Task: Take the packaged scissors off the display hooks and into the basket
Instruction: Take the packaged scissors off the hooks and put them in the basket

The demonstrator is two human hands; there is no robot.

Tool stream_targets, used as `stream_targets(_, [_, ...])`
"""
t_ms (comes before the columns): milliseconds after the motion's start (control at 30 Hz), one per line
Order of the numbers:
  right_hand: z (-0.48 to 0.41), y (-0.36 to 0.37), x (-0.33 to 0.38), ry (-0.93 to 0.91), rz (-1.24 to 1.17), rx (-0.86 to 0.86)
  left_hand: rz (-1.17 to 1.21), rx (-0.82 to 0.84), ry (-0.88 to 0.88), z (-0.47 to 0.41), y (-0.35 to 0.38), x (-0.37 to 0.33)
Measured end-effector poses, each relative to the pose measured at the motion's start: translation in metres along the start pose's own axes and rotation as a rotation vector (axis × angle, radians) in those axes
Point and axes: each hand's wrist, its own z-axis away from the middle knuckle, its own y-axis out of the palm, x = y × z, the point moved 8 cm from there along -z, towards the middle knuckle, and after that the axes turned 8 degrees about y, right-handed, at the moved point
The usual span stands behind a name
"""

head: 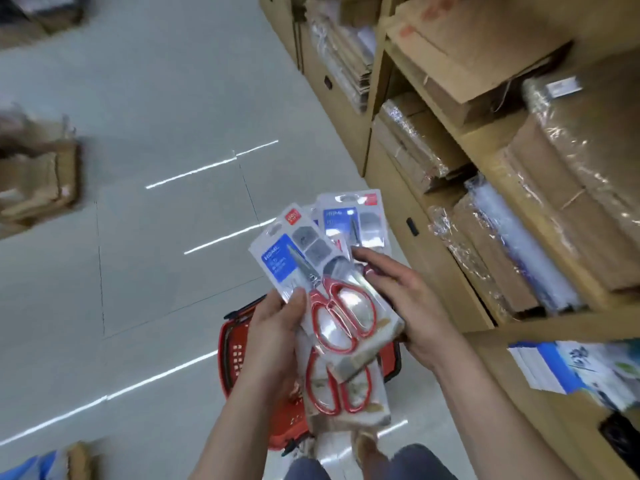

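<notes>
Several packs of red-handled scissors (332, 299), on white cards with blue labels, are fanned out between both hands. My left hand (273, 334) grips the fan from the left, thumb on the front pack. Along the right edge, my right hand (405, 303) holds the packs with its fingers curled round them. Below the packs, a red plastic basket (239, 355) stands on the floor, mostly hidden by my hands and the packs. No display hooks are in view.
Cardboard shelving (485, 140) with wrapped brown boxes fills the right side. Blue-and-white boxes (575, 368) lie on a lower shelf at the right. Brown packages (38, 181) sit on the grey tiled floor at the left. My legs show at the bottom edge.
</notes>
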Motion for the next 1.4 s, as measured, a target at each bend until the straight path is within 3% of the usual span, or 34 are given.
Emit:
stream_targets(133, [0.047,0.001,0.030,-0.071,-0.076,-0.018,-0.216,0.055,0.173,0.016,0.018,-0.033])
stream_targets(300, [0.108,0.002,0.049,-0.204,-0.086,-0.124,-0.220,0.228,0.257,0.051,0.053,-0.069])
stream_targets(533, [0.209,-0.029,0.063,-0.448,-0.114,-0.603,-0.124,0.641,0.243,0.126,0.125,-0.093])
stream_targets(667, [0.274,-0.055,0.063,-0.519,-0.168,-0.853,-0.206,0.693,0.259,0.159,0.162,-0.083])
stream_targets(833, [0.336,-0.095,0.053,-0.498,-0.155,-0.877,-0.171,0.730,0.175,0.206,0.217,-0.062])
stream_targets(1033, [0.416,-0.158,0.048,-0.483,-0.097,-0.759,-0.148,0.848,0.096,0.285,0.296,-0.025])
stream_targets(1233, [0.494,-0.234,0.041,-0.467,-0.073,-0.946,-0.225,0.979,0.039,0.365,0.372,0.019])
stream_targets(1400, [0.516,-0.280,0.024,-0.460,-0.126,-0.969,-0.199,0.963,-0.021,0.396,0.412,0.041])
